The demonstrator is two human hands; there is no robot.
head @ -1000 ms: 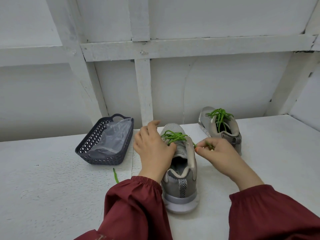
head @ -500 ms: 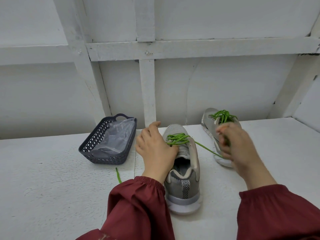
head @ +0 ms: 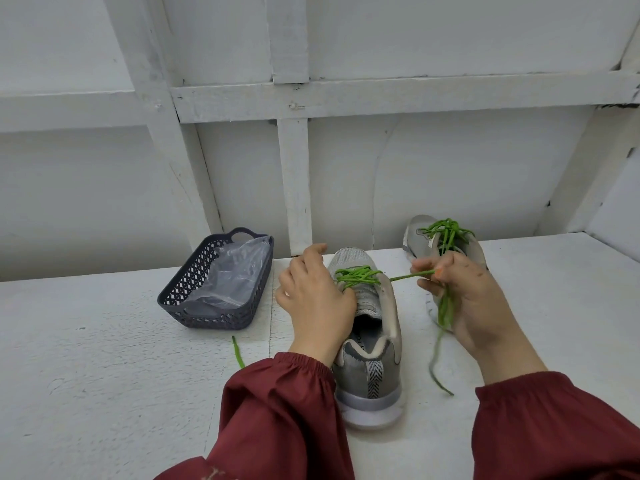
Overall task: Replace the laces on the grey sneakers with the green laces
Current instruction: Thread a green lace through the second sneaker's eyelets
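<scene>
**Where the green lace pulls taut**

While a white-painted table (head: 104, 375) meets a white boarded wall (head: 450, 185) at its far edge, a grey basket (head: 194, 292) holding a clear plastic bag (head: 235, 271) sits at left. The near sneaker (head: 370, 368) stands at centre, heel nearest, with the green lace (head: 356, 275) crossed over its tongue. The left hand (head: 318, 303) curls over its left side, gripping it. The right hand (head: 464, 299) pinches the lace stretched rightward, slack hanging below. Just behind it stands the far sneaker (head: 419, 237), laced green.
</scene>
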